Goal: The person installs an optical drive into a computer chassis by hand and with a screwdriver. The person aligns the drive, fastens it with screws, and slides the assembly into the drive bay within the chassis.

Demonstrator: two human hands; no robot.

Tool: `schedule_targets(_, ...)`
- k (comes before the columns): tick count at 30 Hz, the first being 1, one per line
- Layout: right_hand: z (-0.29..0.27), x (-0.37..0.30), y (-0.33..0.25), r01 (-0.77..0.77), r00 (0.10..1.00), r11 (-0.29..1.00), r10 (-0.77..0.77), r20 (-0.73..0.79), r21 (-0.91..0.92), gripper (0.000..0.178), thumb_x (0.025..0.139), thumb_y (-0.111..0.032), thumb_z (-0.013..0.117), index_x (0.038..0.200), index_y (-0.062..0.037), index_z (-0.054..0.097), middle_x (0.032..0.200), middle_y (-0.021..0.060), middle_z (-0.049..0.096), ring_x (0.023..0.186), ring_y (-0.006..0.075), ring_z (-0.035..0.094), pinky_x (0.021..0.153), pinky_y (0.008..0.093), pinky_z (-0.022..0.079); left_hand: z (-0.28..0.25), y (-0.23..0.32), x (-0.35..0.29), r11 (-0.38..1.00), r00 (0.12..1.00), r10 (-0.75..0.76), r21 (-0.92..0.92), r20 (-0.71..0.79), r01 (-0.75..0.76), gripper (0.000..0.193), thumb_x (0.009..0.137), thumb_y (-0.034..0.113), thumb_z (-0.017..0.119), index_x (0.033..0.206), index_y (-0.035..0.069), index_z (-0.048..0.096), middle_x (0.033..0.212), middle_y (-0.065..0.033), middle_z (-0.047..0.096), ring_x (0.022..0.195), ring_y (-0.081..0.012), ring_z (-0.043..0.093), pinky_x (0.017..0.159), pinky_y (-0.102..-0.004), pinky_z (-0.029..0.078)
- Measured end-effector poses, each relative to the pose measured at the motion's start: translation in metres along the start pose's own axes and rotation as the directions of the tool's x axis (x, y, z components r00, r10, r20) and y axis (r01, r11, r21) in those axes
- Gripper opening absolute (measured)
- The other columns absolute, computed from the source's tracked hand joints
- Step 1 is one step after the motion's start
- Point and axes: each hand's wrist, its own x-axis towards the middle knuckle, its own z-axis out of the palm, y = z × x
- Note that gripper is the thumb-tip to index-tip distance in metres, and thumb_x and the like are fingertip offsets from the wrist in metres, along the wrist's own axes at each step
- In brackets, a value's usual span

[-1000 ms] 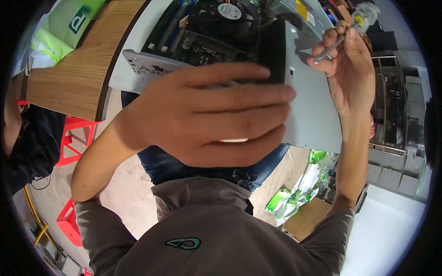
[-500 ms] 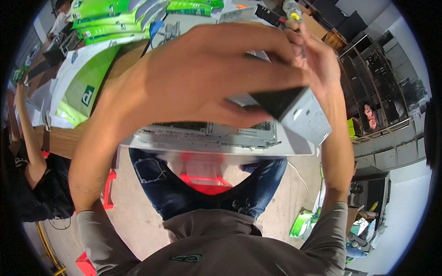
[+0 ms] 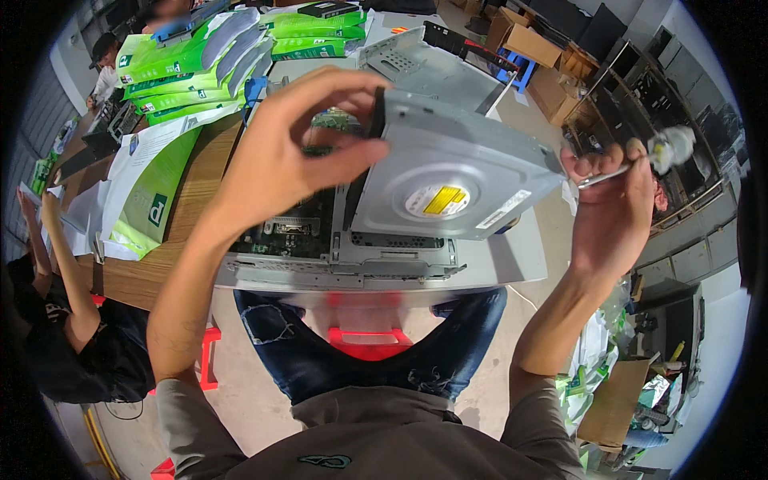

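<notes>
My left hand [image 3: 284, 160] grips a silver optical drive [image 3: 488, 172] by its left end, thumb at the front and fingers over the top. The drive is tilted, its flat metal face with a round white and yellow label turned toward me. Below and behind it lies an opened computer case [image 3: 292, 268], a circuit board showing inside; the drive hides part of the case. My right hand [image 3: 612, 208] is closed on a screwdriver [image 3: 608, 176], its clear, yellowish handle blurred and pointing up right. The fingertips of that hand are close to the drive's right corner; contact cannot be made out.
Stacked green and white packages [image 3: 192, 76] stand at the far left, with a loose green sheet [image 3: 152, 184] on the wooden table [image 3: 192, 192]. A person [image 3: 72, 336] sits at the left. Metal shelving [image 3: 640, 120] and cardboard boxes [image 3: 528, 40] are at the right.
My left hand has moved back left, and the drive has turned so its broad face shows. My right hand, with the screwdriver, has moved right and lower. More of the case is visible.
</notes>
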Motion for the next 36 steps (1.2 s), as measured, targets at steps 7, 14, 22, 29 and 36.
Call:
schedule_targets(7, 0.03, -0.032, 0.02, 0.279, 0.947, 0.944, -0.3, -0.11, -0.174, 0.025, 0.109, -0.027, 0.038, 0.114, -0.0041, 0.044, 0.085, 0.015, 0.058, 0.073, 0.0349, 0.068, 0.09, 0.0581, 0.054, 0.0, 0.0, -0.039, 0.967, 0.971, 0.234, 0.093, 0.047, -0.237, 0.066, 0.066, -0.005, 0.083, 0.128, -0.003, 0.06, 0.119, -0.0124, 0.058, 0.108, -0.0222, 0.061, 0.093, -0.0308, 0.057)
schedule_targets(14, 0.045, -0.051, 0.027, 0.308, 0.921, 0.938, -0.335, -0.197, -0.158, 0.025, 0.109, -0.031, 0.038, 0.113, -0.0078, 0.047, 0.083, 0.0098, 0.055, 0.071, 0.0256, 0.064, 0.092, 0.0482, 0.053, 0.015, -0.008, -0.063, 0.899, 0.911, 0.411, 0.154, 0.019, -0.409, 0.073, 0.064, 0.008, 0.086, 0.128, -0.005, 0.052, 0.118, -0.0238, 0.062, 0.106, -0.0365, 0.065, 0.09, -0.0447, 0.054)
schedule_targets(22, 0.047, -0.057, 0.018, 0.297, 0.941, 0.908, -0.331, -0.071, -0.296, 0.022, 0.107, -0.027, 0.046, 0.115, -0.0077, 0.051, 0.091, 0.0061, 0.051, 0.082, 0.0226, 0.056, 0.097, 0.0481, 0.045, 0.063, -0.011, -0.072, 0.942, 0.928, 0.313, -0.059, -0.199, -0.331, 0.064, 0.07, 0.014, 0.087, 0.125, 0.0, 0.057, 0.123, -0.022, 0.065, 0.109, -0.0375, 0.067, 0.092, -0.0428, 0.053)
schedule_targets(29, 0.095, -0.063, -0.007, 0.205, 0.949, 0.91, -0.274, -0.154, -0.36, 0.03, 0.109, -0.039, 0.034, 0.105, -0.0099, 0.035, 0.07, 0.0147, 0.054, 0.059, 0.0383, 0.066, 0.068, 0.0622, 0.06, 0.07, -0.013, -0.073, 0.931, 0.913, 0.354, -0.018, -0.202, -0.365, 0.055, 0.072, 0.015, 0.083, 0.119, 0.0, 0.061, 0.122, -0.0197, 0.067, 0.107, -0.0348, 0.068, 0.085, -0.0385, 0.053)
schedule_targets(36, 0.117, -0.059, 0.015, 0.326, 0.945, 0.819, -0.291, 0.149, -0.472, 0.024, 0.11, -0.026, 0.036, 0.107, -0.0021, 0.038, 0.075, 0.0137, 0.05, 0.046, 0.0211, 0.056, 0.042, 0.033, 0.054, 0.085, -0.014, -0.066, 0.899, 0.84, 0.43, 0.078, -0.33, -0.43, 0.039, 0.077, 0.01, 0.074, 0.113, 0.003, 0.061, 0.113, -0.0175, 0.072, 0.095, -0.0318, 0.072, 0.072, -0.0359, 0.05)
